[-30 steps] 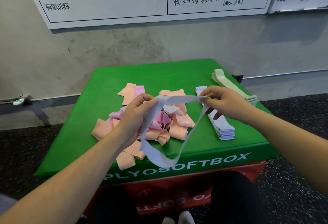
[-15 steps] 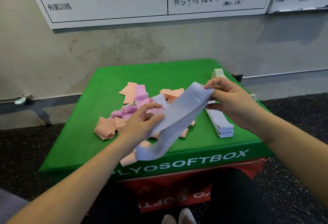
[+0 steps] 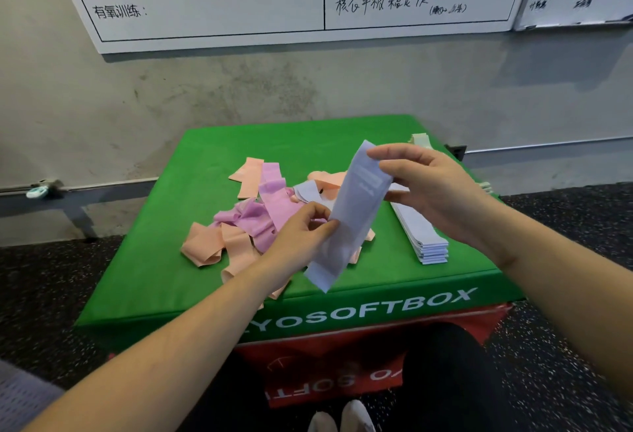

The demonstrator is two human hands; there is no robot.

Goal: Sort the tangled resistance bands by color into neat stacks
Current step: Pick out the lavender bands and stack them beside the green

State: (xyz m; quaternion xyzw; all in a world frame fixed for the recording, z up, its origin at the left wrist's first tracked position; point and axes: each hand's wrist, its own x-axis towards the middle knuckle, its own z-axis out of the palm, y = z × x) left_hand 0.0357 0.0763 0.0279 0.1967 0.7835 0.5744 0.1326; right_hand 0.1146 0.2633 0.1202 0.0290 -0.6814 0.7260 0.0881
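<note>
A flattened pale lavender band (image 3: 352, 215) hangs steeply tilted above the green box. My right hand (image 3: 431, 188) pinches its upper end, and my left hand (image 3: 301, 239) pinches its left edge near the middle. Under my hands lies a tangled heap of peach bands (image 3: 205, 246) and pink-purple bands (image 3: 263, 212), with one more lavender band (image 3: 308, 190) among them. A neat stack of lavender bands (image 3: 421, 236) sits to the right. A pale green stack (image 3: 420, 139) peeks out behind my right hand.
The green soft plyo box (image 3: 205, 147) stands on a red box (image 3: 308, 373) against a concrete wall with whiteboards (image 3: 239, 3). Dark speckled floor (image 3: 51, 277) surrounds it. My shoes (image 3: 342, 419) show at the bottom edge.
The lavender band went from an open loop stretched between my hands to a flat folded strip, then tipped steeper. My right hand rose a little; my left slid onto the strip's edge.
</note>
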